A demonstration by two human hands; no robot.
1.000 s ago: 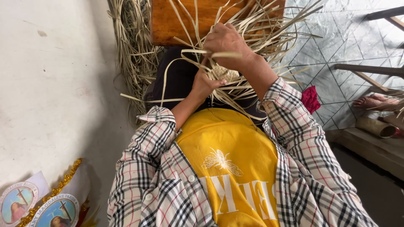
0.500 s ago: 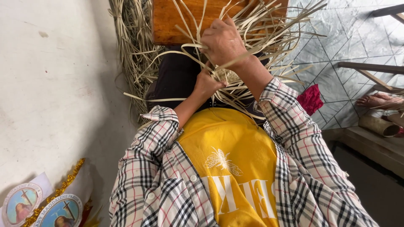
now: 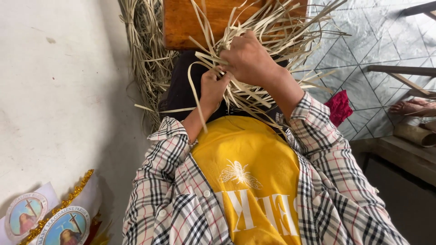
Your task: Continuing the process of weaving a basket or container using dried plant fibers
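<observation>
A tangle of pale woven straw strips (image 3: 268, 41) rests on my lap, loose ends fanning out to the right and upward. My right hand (image 3: 250, 59) lies on top of the weave, fingers closed over a bunch of strips. Just below and left of it, my left hand (image 3: 213, 88) pinches one strip that loops out to the left and curves down past my wrist. The two hands touch. The woven part under my hands is mostly hidden.
A brown wooden board (image 3: 204, 22) lies beyond the weave. A heap of loose straw (image 3: 145, 54) runs along the white wall (image 3: 59, 90) at left. Right: tiled floor (image 3: 377, 41), a red cloth (image 3: 338, 106), another person's foot (image 3: 415, 108), a wooden bench edge (image 3: 399, 154). Round pictures with gold trim (image 3: 50, 218) sit bottom left.
Both hands shifted slightly left and up on the weave. The left hand has pulled one strip out into a loop to the left.
</observation>
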